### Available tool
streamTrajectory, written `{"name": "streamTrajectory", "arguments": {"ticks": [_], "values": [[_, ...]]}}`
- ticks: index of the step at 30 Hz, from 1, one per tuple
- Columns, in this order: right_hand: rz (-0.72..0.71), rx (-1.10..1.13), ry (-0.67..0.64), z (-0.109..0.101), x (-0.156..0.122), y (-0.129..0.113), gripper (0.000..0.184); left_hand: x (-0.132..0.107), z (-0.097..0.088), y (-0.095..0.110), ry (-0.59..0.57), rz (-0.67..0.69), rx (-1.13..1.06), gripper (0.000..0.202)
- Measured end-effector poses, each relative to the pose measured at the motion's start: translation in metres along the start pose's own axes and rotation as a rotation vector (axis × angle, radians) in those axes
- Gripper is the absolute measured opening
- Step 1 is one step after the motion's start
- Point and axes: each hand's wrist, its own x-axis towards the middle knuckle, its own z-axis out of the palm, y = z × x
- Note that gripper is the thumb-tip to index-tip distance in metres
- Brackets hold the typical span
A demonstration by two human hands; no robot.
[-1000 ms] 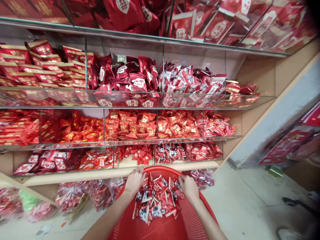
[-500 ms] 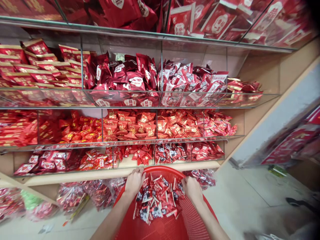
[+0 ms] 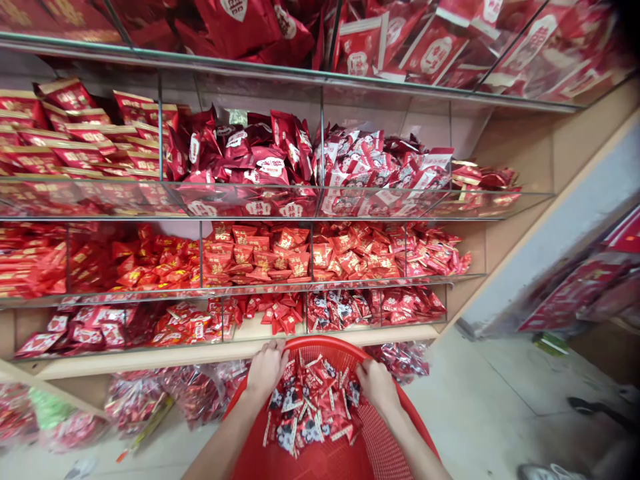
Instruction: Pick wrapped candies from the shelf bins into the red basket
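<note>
Both my hands grip the far rim of a large red plastic basket, which is tilted toward me below the lowest shelf. My left hand is closed over the rim on the left. On the right, my right hand has its fingers curled over the same rim. Between my arms, a heap of small red wrapped packets, some with black-and-white prints, lies inside the basket. The basket's near side runs out of the picture.
A shelf unit with glass dividers holds many red packets in compartments. Larger red bags fill the upper tier. Clear plastic bags of packets lie on the floor under the shelf. A shoe shows at the lower right.
The view has shifted slightly, and the shelves appear a little lower and farther left. Both hands keep their hold on the basket rim. More of the shoe shows at the lower right.
</note>
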Motion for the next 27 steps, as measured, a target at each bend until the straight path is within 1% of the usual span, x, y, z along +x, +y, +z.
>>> {"name": "streamTrajectory", "arguments": {"ticks": [3,5,8,10,12,14,16,17,19,22,25,27], "values": [[-0.048,0.039,0.004,-0.001,0.000,0.000,0.029,0.000,-0.001,0.000,-0.016,-0.005,-0.007,0.039],[-0.049,0.030,0.014,-0.005,0.000,-0.002,0.030,0.000,-0.001,0.001,-0.017,-0.009,-0.009,0.039],[-0.017,-0.012,0.050,-0.017,0.000,-0.005,0.033,-0.001,0.000,0.000,-0.015,-0.015,-0.010,0.040],[-0.030,-0.015,0.081,-0.027,0.003,-0.008,0.034,-0.001,0.001,0.000,-0.020,-0.020,-0.010,0.040],[-0.089,0.006,0.126,-0.039,0.010,-0.013,0.032,-0.002,0.003,-0.001,-0.029,-0.025,-0.009,0.040],[-0.181,0.020,0.189,-0.048,0.022,-0.018,0.033,-0.003,0.005,-0.001,-0.033,-0.029,-0.008,0.040],[-0.286,-0.005,0.243,-0.056,0.037,-0.023,0.044,-0.004,0.007,-0.002,-0.034,-0.028,-0.004,0.040],[-0.333,-0.033,0.251,-0.058,0.045,-0.025,0.052,-0.004,0.008,-0.002,-0.036,-0.025,-0.001,0.040],[-0.397,-0.098,0.225,-0.060,0.063,-0.029,0.065,-0.004,0.008,-0.003,-0.048,-0.017,0.004,0.040],[-0.446,-0.164,0.133,-0.058,0.086,-0.034,0.075,-0.004,0.006,-0.003,-0.067,-0.014,0.004,0.041],[-0.463,-0.182,0.070,-0.055,0.097,-0.037,0.076,-0.004,0.004,-0.002,-0.079,-0.020,0.005,0.041],[-0.443,-0.180,0.064,-0.055,0.098,-0.038,0.071,-0.004,0.003,-0.002,-0.083,-0.019,0.007,0.042]]}}
